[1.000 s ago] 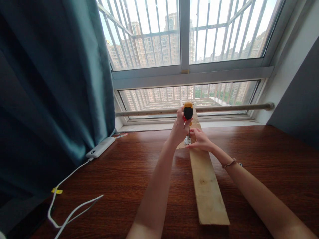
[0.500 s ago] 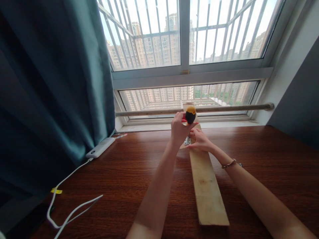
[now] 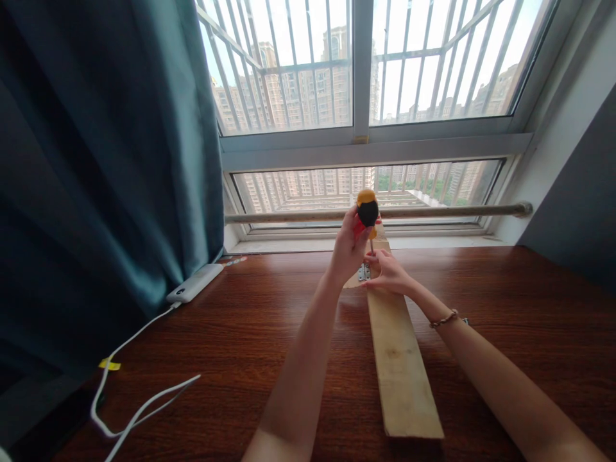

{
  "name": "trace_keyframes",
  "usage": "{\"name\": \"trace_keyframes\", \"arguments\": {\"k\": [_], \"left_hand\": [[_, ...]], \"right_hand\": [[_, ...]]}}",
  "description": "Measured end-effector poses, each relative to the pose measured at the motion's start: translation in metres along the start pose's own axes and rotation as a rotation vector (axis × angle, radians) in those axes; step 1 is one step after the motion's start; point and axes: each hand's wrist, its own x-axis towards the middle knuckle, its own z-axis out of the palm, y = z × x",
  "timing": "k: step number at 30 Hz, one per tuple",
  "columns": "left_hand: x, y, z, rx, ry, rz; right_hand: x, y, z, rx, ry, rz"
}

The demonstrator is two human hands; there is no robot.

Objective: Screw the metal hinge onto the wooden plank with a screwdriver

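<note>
- Two hands at the plank's [image 3: 402, 359] far end: left hand [image 3: 347, 249] wrapped round the screwdriver [image 3: 367, 212], right hand [image 3: 389, 272] pinching near the hinge [image 3: 364, 273].
- Plank runs lengthwise away from the person on the table [image 3: 505, 301], so the hinge sits far out, between both hands, shaft upright over it.
- Compared with a second ago, the handle sits slightly further right and the left grip has rotated a bit.

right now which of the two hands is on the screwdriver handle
The left hand: it grips the yellow-and-black screwdriver from above, while the right hand rests lower on the wooden plank beside the hinge.
</note>
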Motion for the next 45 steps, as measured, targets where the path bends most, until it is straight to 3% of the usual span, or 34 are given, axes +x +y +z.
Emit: {"name": "trace_keyframes", "arguments": {"k": [5, 9, 12, 15, 21, 25, 30, 32, 34, 37, 41, 43, 45], "left_hand": [[0.008, 0.019, -0.018, -0.143, 0.381, -0.056], [0.01, 0.019, -0.049, -0.251, 0.683, -0.287], [0.01, 0.015, -0.07, -0.343, 0.786, -0.465], [0.008, 0.014, -0.083, -0.433, 0.823, -0.543], [0.008, 0.017, -0.087, -0.492, 0.862, -0.551], [0.01, 0.026, -0.082, -0.563, 0.833, -0.594], [0.011, 0.051, -0.069, -0.659, 0.704, -0.56], [0.009, 0.061, -0.062, -0.691, 0.622, -0.554], [0.005, 0.066, -0.057, -0.698, 0.536, -0.592], [-0.007, 0.062, -0.053, -0.663, 0.439, -0.775], [-0.034, 0.038, -0.054, -0.807, 0.379, -1.279], [-0.05, 0.022, -0.056, -0.893, 0.46, -1.452], [-0.065, 0.006, -0.055, -0.864, 0.639, -1.488]], "right_hand": [[-0.001, 0.001, 0.0, 0.003, -0.014, -0.031], [-0.001, 0.001, 0.0, 0.0, -0.035, -0.04], [-0.001, 0.001, -0.001, 0.007, -0.04, -0.039], [-0.001, 0.0, -0.002, 0.005, -0.047, -0.043], [-0.002, 0.003, 0.001, 0.022, -0.056, -0.04], [0.0, 0.004, -0.005, 0.203, -0.02, -0.048], [-0.003, -0.018, -0.057, 0.546, 0.251, 0.005], [-0.013, -0.028, -0.081, 0.587, 0.343, 0.093], [-0.03, -0.032, -0.099, 0.532, 0.349, 0.192], [-0.064, -0.025, -0.111, 0.274, 0.221, 0.326], [-0.111, 0.006, -0.11, -0.075, 0.116, 0.521], [-0.131, 0.025, -0.107, -0.162, 0.086, 0.601], [-0.145, 0.044, -0.101, -0.256, 0.09, 0.644]]}}
